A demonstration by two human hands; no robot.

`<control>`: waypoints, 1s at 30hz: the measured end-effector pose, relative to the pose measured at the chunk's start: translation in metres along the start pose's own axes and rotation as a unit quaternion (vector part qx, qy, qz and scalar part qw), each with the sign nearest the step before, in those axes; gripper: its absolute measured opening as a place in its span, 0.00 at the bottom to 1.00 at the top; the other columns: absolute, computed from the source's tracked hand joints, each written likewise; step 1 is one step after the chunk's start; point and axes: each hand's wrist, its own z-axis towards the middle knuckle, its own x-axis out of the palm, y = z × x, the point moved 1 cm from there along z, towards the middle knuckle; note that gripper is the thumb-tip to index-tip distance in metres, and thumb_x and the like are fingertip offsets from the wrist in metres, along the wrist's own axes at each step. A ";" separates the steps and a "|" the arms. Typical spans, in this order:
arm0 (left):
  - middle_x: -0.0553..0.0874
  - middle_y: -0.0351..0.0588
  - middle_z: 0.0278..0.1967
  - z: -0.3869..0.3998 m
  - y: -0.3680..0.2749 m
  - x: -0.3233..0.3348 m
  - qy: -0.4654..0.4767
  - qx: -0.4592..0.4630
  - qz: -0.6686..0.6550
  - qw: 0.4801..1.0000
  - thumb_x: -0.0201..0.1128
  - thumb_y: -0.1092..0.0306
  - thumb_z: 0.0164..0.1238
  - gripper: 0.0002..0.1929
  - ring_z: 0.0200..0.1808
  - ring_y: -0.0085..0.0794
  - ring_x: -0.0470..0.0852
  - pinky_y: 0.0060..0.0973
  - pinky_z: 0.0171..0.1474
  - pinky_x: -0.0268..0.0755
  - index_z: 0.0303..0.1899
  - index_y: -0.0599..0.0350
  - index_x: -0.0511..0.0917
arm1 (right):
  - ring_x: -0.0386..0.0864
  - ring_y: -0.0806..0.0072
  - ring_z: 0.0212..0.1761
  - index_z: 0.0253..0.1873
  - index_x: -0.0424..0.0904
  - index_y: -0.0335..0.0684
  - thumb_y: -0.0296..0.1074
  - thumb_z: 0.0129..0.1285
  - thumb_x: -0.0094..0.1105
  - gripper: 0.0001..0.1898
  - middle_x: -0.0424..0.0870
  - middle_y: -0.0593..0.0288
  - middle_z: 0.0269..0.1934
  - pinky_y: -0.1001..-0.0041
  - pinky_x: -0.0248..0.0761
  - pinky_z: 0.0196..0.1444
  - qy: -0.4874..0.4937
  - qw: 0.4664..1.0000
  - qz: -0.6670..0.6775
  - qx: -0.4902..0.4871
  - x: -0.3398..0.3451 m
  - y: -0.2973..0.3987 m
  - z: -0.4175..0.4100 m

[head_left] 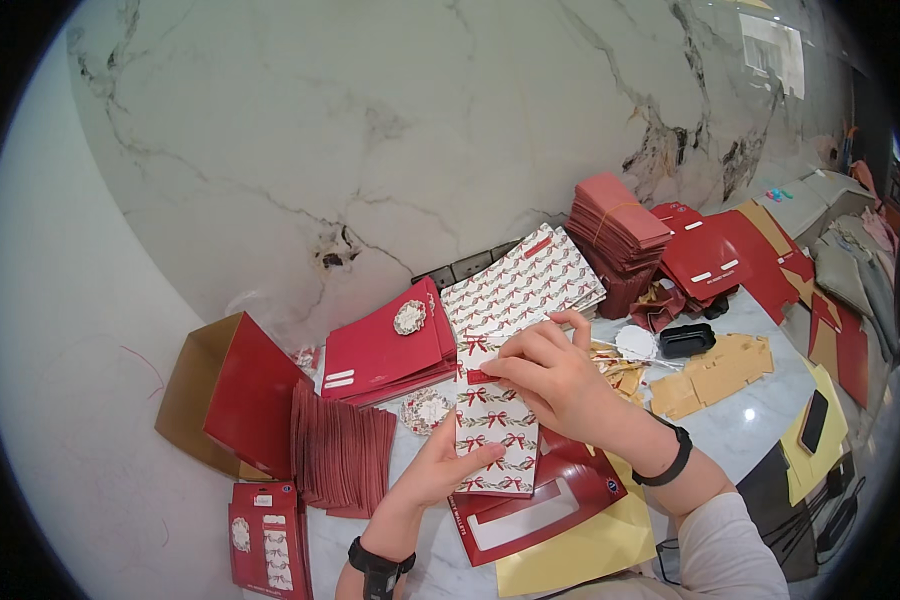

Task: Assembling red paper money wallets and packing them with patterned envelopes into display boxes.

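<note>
My left hand (pixel 436 466) grips a white paper wallet (pixel 496 441), its thumb across the front. Red bows and green garlands are printed on the wallet. My right hand (pixel 559 375) reaches over its upper part, fingertips touching a small red label (pixel 481 377); whether they pinch or press it cannot be told. Below the wallet lies a flat red printed card sleeve (pixel 547 517) with a white window-shaped area, on yellow paper (pixel 585 551). A stack of similar patterned wallets (pixel 521 289) stands just beyond. Round floral paper pieces (pixel 426 411) lie left of the wallet.
Left are an open red cardboard box (pixel 251 397), a row of folded red papers (pixel 341 450) and finished-looking red packs (pixel 266 540). Red sleeves (pixel 390 341) and a banded red stack (pixel 619 225) line the wall. Right are a black tray (pixel 687 341), brown card (pixel 712 375) and a phone (pixel 814 422).
</note>
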 end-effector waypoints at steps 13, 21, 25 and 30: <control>0.77 0.45 0.63 -0.001 -0.003 -0.001 0.021 0.012 0.018 1.000 0.64 0.79 0.71 0.34 0.60 0.24 0.79 0.29 0.62 0.77 0.73 0.62 0.56 | 0.76 0.74 0.53 0.48 0.83 0.49 0.25 0.55 0.67 0.15 0.77 0.71 0.44 0.50 0.47 0.70 0.050 0.998 0.027 -0.024 -0.011 -0.002 0.002; 0.82 0.46 0.59 0.005 0.008 -0.003 -0.087 0.069 -0.031 0.993 0.64 0.79 0.71 0.26 0.57 0.26 0.82 0.28 0.60 0.77 0.67 0.61 0.65 | 0.70 0.50 0.62 0.67 0.71 0.37 0.28 0.65 0.63 0.25 0.73 0.47 0.59 0.56 0.61 0.67 -0.101 0.992 0.048 0.052 -0.007 0.005 0.004; 0.84 0.46 0.56 0.007 0.008 -0.005 -0.147 0.119 -0.094 0.977 0.65 0.80 0.69 0.23 0.55 0.28 0.84 0.29 0.58 0.78 0.64 0.61 0.70 | 0.73 0.45 0.59 0.70 0.65 0.31 0.29 0.69 0.59 0.26 0.75 0.40 0.57 0.57 0.67 0.62 -0.072 0.984 0.132 0.096 0.012 0.007 -0.008; 0.85 0.48 0.55 0.009 0.007 -0.005 -0.173 0.156 -0.101 0.967 0.66 0.80 0.68 0.22 0.55 0.28 0.84 0.29 0.58 0.78 0.62 0.62 0.71 | 0.80 0.48 0.44 0.62 0.71 0.32 0.32 0.72 0.56 0.18 0.82 0.43 0.41 0.57 0.74 0.45 0.071 0.960 0.199 0.182 0.026 0.014 -0.013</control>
